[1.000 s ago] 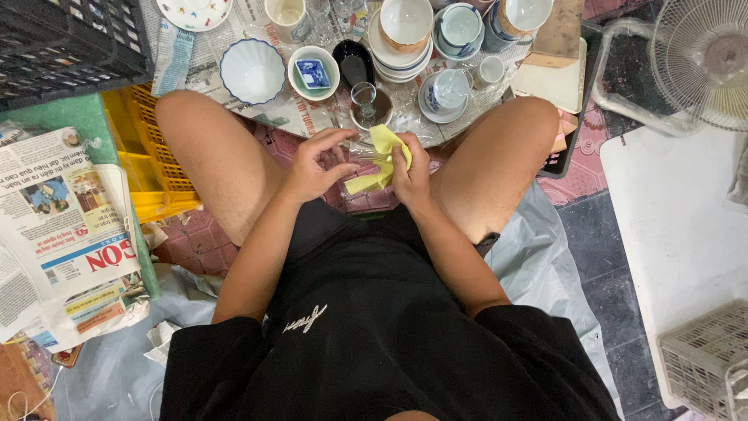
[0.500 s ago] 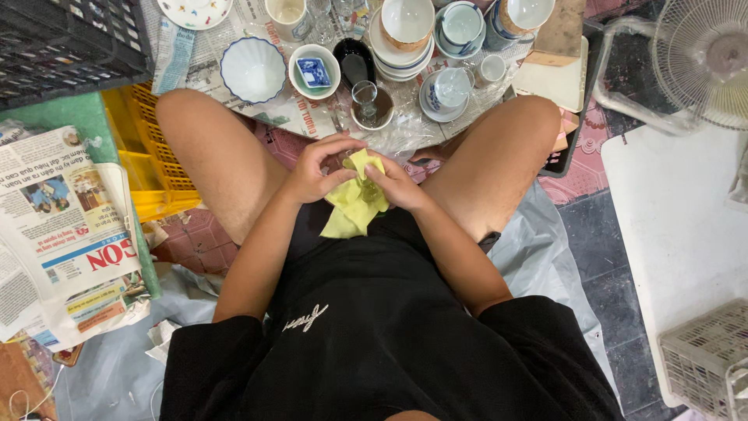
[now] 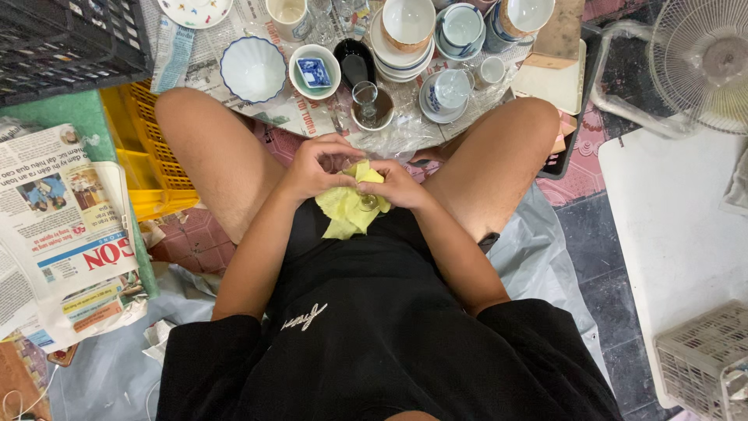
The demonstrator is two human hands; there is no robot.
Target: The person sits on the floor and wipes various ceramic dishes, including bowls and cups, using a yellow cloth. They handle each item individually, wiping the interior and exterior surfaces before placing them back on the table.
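I sit with my knees apart and both hands meet in my lap. My left hand (image 3: pixel 318 164) and my right hand (image 3: pixel 399 185) are closed around a yellow cloth (image 3: pixel 345 209) that wraps a small clear glass (image 3: pixel 368 202), of which only a bit of stem and base shows. The cloth hangs down over my black shorts. Just beyond my hands a small stemmed glass (image 3: pixel 365 98) stands in a dark bowl on plastic sheeting.
Crockery crowds the floor ahead: a white fluted bowl (image 3: pixel 252 68), a green bowl with a blue dish (image 3: pixel 315 72), stacked bowls (image 3: pixel 407 31), cups and saucers (image 3: pixel 446 91). Yellow crate (image 3: pixel 153 148) and newspapers (image 3: pixel 54 210) lie left; a fan (image 3: pixel 701 54) and white board (image 3: pixel 670 218) right.
My hands, with the cloth and glass, have drawn back from near the crockery toward my lap and turned, and the cloth now hangs lower.
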